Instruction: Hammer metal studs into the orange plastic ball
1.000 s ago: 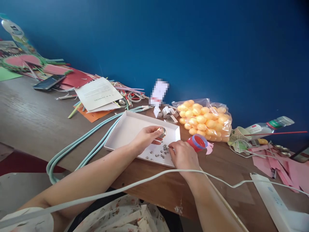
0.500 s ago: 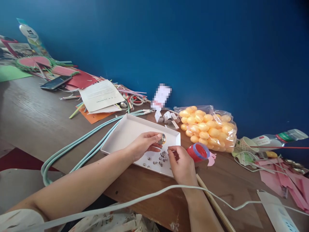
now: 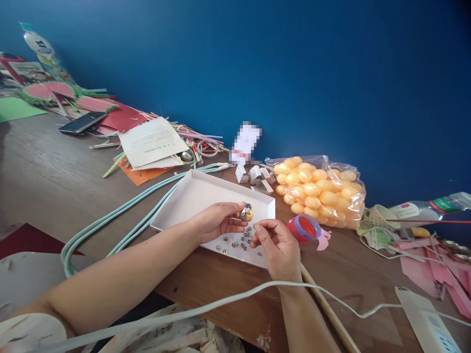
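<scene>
My left hand (image 3: 217,221) pinches a small yellow ball with shiny studs (image 3: 246,212) over the shallow white box (image 3: 198,194). My right hand (image 3: 277,246) is just to its right, fingers curled with thumb and forefinger pressed together on something too small to name. Several small silver studs (image 3: 239,243) lie loose in the box's near end, under both hands.
A bag of yellow balls (image 3: 320,190) and a red and blue tape roll (image 3: 304,228) sit right of the box. Teal cords (image 3: 121,215) run left. A white cable (image 3: 206,306) crosses my forearms. Papers, straws and a phone (image 3: 81,122) clutter the back left; pink paper scraps (image 3: 427,260) far right.
My right hand lifted from the studs in the box and turned palm-up, pinching toward the ball. My left hand kept holding the ball, shifting slightly.
</scene>
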Available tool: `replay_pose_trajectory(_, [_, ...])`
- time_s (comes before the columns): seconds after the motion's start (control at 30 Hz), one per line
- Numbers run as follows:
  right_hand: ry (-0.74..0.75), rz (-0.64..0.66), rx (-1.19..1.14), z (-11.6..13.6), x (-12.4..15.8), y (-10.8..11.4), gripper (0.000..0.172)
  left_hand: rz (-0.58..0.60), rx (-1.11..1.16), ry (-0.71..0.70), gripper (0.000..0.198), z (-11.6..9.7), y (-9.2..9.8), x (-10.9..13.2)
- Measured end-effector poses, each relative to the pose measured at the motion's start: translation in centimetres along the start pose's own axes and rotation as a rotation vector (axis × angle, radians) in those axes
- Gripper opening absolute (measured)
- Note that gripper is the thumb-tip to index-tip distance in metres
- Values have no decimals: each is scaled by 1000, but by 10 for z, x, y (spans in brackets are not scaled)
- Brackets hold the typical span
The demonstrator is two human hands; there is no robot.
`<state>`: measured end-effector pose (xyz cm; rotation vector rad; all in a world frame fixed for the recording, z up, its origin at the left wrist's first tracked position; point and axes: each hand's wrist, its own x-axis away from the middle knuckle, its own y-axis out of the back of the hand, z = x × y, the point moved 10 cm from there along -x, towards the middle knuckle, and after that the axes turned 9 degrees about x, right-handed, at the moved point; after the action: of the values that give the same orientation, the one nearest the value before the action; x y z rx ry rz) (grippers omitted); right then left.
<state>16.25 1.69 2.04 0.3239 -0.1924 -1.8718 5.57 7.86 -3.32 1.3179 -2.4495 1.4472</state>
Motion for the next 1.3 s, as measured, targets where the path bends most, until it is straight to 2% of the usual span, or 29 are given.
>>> replay_pose_trajectory(0.2, [-30, -18, -170, 3, 1, -1, 16, 11, 47, 61, 16, 5, -3, 1])
replay_pose_trajectory(0.33, [-48, -14, -257, -6, -1, -3, 18, -5, 46, 84, 17, 8, -2, 2])
replay_pose_trajectory(0.53, [-191, 63, -407, -30, -3, -17, 21, 19, 35, 90, 19, 10, -3, 1])
replay_pose_trajectory(0.7, [-262, 95, -522, -31, -3, -22, 21, 42, 44, 80, 19, 9, -4, 0])
replay_pose_trajectory(0.87, [-242, 71, -572, -27, -5, -19, 20, 22, 56, 88, 20, 10, -2, -2])
replay_pose_trajectory(1.1, [-209, 113, -592, -27, -4, -22, 15, 17, 67, 95, 21, 12, -2, -1])
replay_pose_trajectory(1.3, [-352, 139, -591, -44, -3, -26, 17, -10, 64, 88, 21, 10, 0, -1])
